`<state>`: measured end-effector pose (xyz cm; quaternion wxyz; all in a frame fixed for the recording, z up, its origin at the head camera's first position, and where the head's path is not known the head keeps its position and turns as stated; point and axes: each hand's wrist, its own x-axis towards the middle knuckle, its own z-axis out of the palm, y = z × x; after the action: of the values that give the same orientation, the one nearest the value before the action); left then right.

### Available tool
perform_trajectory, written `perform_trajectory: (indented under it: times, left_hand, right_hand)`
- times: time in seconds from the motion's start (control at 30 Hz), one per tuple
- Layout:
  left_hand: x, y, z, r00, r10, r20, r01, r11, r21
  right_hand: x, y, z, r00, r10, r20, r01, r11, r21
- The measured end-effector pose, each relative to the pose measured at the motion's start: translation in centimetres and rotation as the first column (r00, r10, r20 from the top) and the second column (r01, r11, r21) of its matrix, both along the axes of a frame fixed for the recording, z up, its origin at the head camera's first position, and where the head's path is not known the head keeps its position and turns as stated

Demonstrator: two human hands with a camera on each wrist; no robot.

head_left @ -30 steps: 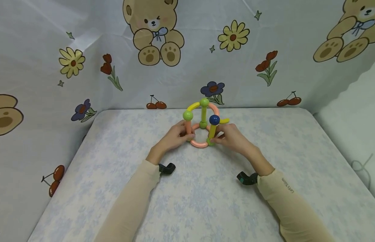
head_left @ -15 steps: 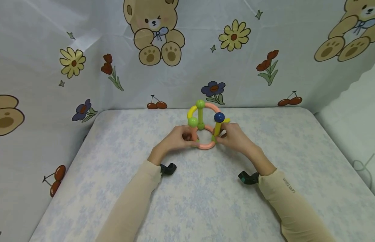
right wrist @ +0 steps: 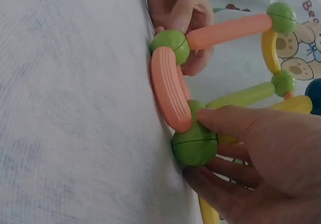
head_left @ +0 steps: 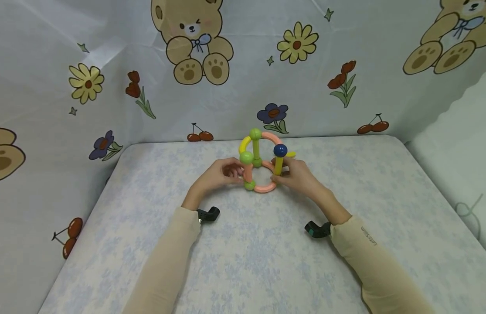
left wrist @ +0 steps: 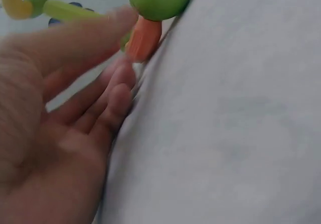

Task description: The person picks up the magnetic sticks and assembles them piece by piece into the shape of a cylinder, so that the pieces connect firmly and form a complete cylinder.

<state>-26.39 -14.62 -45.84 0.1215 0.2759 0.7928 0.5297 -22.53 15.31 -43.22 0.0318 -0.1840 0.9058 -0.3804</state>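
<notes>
A small frame of magnetic rods and balls stands on the table. Its base is a ring of curved pink rods point(head_left: 264, 189) with green balls at the joints. Upright are a pink rod point(head_left: 248, 173), a light green rod point(head_left: 256, 149) and a yellow rod point(head_left: 279, 166) topped by a blue ball point(head_left: 280, 150). My right hand point(head_left: 299, 175) pinches the foot of the yellow rod, thumb and fingers about the lower green ball point(right wrist: 194, 144). Beside the pink upright is my left hand point(head_left: 219, 173), fingers loosely bent; the left wrist view shows nothing between thumb and fingers point(left wrist: 120, 96).
A yellow curved rod point(head_left: 291, 154) sticks out behind the right hand. Just past the table's far edge hangs a bear-print cloth point(head_left: 243, 100). Dark wrist cameras point(head_left: 209, 213) are on both forearms. A thin cord point(head_left: 471, 213) lies at the right.
The frame shifted right, then slightly back left. My left hand has let go of the pink upright and drawn a little left, uncovering the green ball at its foot. My right hand keeps its grip.
</notes>
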Motion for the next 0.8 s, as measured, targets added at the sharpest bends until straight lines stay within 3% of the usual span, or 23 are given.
perform_trajectory:
  times: [0.17, 0.27, 0.33, 0.4, 0.47, 0.57, 0.7, 0.8]
  left_hand:
    - [-0.1, 0.1, -0.4, 0.989, 0.148, -0.013, -0.148, 0.989, -0.013]
    - [0.1, 0.3, -0.5, 0.982, 0.191, -0.003, -0.191, 0.981, -0.021]
    - [0.1, 0.4, -0.4, 0.983, 0.182, -0.019, -0.182, 0.983, -0.037]
    - [0.1, 0.6, -0.4, 0.988, 0.148, -0.044, -0.150, 0.988, -0.049]
    - [0.0, 0.7, -0.5, 0.992, 0.106, -0.064, -0.110, 0.992, -0.065]
    - [-0.1, 0.8, -0.8, 0.995, 0.066, -0.073, -0.072, 0.994, -0.078]
    - [0.0, 0.8, -1.0, 0.997, 0.053, -0.052, -0.057, 0.996, -0.072]
    - [0.2, 0.7, -0.8, 0.999, 0.027, -0.019, -0.028, 0.997, -0.073]
  right_hand:
    - [-0.3, 0.0, -0.6, 0.998, 0.067, 0.005, -0.066, 0.996, -0.056]
    - [-0.4, 0.2, -0.8, 0.990, 0.128, 0.060, -0.120, 0.986, -0.117]
    - [-0.4, 0.4, -0.8, 0.986, 0.138, 0.097, -0.120, 0.978, -0.173]
    - [-0.5, 0.9, -0.8, 0.992, 0.091, 0.088, -0.071, 0.976, -0.204]
    - [-0.6, 1.4, -1.0, 0.999, 0.004, 0.033, 0.003, 0.981, -0.192]
    - [-1.1, 2.2, -1.6, 0.992, -0.084, -0.089, 0.077, 0.994, -0.078]
    - [-1.6, 2.5, -2.4, 0.992, -0.006, -0.127, 0.016, 0.997, 0.077]
    - [-1.7, 2.3, -2.6, 0.990, 0.032, -0.137, -0.016, 0.993, 0.117]
